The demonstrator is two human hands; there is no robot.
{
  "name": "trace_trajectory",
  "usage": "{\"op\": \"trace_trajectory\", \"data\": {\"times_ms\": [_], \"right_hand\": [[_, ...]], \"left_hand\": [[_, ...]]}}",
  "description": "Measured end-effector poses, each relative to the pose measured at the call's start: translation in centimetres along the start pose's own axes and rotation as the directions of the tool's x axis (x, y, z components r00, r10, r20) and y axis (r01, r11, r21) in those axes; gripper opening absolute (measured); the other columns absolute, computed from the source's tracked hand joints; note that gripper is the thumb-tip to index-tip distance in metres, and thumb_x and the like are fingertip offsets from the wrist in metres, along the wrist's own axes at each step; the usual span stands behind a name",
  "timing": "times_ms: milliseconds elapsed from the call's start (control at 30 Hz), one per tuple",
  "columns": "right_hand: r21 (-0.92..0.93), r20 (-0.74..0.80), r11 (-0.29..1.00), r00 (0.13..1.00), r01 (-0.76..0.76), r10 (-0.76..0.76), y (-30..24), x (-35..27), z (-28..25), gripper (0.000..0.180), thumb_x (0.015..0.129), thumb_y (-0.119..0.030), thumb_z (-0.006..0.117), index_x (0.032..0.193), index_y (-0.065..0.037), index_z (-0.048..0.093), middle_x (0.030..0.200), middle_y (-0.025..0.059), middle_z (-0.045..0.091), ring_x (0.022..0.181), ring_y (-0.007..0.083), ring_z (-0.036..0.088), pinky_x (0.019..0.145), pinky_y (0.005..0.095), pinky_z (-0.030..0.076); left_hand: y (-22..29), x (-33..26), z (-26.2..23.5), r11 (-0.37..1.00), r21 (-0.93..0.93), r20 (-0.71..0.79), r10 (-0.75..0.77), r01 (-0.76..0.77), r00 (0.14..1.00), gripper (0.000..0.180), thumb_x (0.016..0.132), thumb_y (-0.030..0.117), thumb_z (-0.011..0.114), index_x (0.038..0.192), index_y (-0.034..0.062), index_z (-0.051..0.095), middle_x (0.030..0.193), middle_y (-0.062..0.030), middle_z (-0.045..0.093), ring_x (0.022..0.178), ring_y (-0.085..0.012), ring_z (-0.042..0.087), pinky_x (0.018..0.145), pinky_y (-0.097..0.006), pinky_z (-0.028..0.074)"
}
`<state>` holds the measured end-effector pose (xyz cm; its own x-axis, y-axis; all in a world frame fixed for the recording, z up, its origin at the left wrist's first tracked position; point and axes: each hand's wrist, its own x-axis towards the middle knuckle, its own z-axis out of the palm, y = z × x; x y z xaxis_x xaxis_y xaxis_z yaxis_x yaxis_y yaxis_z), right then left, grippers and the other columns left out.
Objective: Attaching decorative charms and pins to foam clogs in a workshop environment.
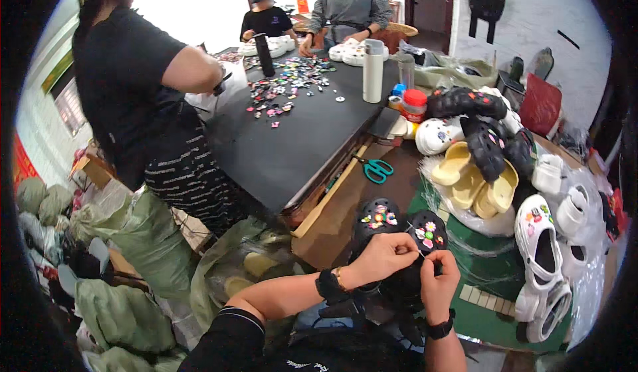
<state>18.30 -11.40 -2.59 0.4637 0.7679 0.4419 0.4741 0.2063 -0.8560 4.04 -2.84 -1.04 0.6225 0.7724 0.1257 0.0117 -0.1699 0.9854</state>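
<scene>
A pair of black clogs stands close in front of me, the left clog (377,216) and the right clog (427,228) both dotted with colourful charms. My left hand (380,260) reaches across from the left, its thumb and forefinger pinched at the near side of the right clog. Close beside it, my right hand (439,284) is curled with thumb and forefinger together. A thin pale strand (420,254) shows between the fingertips of both hands; its ends are hidden. My hands cover the rear of the clogs.
Teal-handled scissors (377,171) lie beyond the clogs. To the right are cream clogs (497,189), white clogs (539,242) and a black clog pile. A black table (292,152) bears scattered charms and a white bottle (373,71). Three people work around it. Green sacks (143,239) crowd the left.
</scene>
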Motion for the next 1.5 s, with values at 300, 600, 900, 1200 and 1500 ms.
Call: {"op": "trace_trajectory", "data": {"times_ms": [300,600,900,1200,1500], "right_hand": [[-0.018,0.038,0.999,0.999,-0.035,0.036,-0.1,0.2,0.3,0.004,0.079,0.001,0.061,0.080,0.001,0.056,0.078,0.0099,0.058,0.073,0.0219,0.056,0.070,0.0322,0.045],[-0.006,0.033,1.000,0.999,-0.019,0.020,0.0,0.2,0.3,0.005,0.079,0.002,0.061,0.080,0.001,0.056,0.077,0.0094,0.058,0.071,0.0200,0.056,0.069,0.0309,0.045],[-0.041,0.090,0.999,0.996,0.020,-0.016,0.0,0.2,0.3,0.005,0.084,0.001,0.059,0.081,0.001,0.055,0.076,0.0033,0.056,0.073,0.0123,0.052,0.069,0.0268,0.043],[-0.040,0.117,0.998,0.992,0.056,-0.051,0.2,0.1,0.1,0.004,0.084,0.000,0.059,0.082,0.002,0.055,0.075,0.0035,0.057,0.072,0.0126,0.052,0.068,0.0269,0.042],[-0.038,0.117,0.999,0.993,0.027,-0.022,0.2,0.3,0.0,0.003,0.084,0.000,0.060,0.084,0.001,0.057,0.077,0.0035,0.058,0.074,0.0112,0.052,0.070,0.0268,0.043]], "left_hand": [[-0.2,-0.5,0.5,0.998,0.026,0.030,0.061,-0.062,0.998,0.010,0.088,0.010,0.068,0.086,-0.0001,0.065,0.069,0.0039,0.054,0.066,-0.0016,0.046,0.057,-0.021,0.039],[0.1,-0.3,0.0,0.961,0.127,-0.077,0.256,-0.245,0.964,0.013,0.090,0.012,0.065,0.097,0.0005,0.064,0.087,-0.0064,0.065,0.075,-0.0125,0.060,0.067,-0.028,0.050],[-0.1,-0.4,0.1,0.969,0.124,-0.048,0.222,-0.215,0.974,0.013,0.090,0.011,0.065,0.095,-0.0004,0.065,0.082,-0.0060,0.066,0.075,-0.0098,0.061,0.067,-0.026,0.050],[0.2,-0.6,0.4,0.976,0.135,0.006,0.173,-0.173,0.985,0.013,0.089,0.011,0.066,0.094,-0.0009,0.065,0.081,-0.0053,0.066,0.074,-0.0089,0.061,0.066,-0.025,0.050],[0.8,-0.1,-0.3,0.938,0.192,-0.044,0.303,-0.290,0.952,0.011,0.088,0.010,0.067,0.092,-0.0001,0.063,0.082,-0.0069,0.062,0.071,-0.0138,0.060,0.064,-0.028,0.050]]}}
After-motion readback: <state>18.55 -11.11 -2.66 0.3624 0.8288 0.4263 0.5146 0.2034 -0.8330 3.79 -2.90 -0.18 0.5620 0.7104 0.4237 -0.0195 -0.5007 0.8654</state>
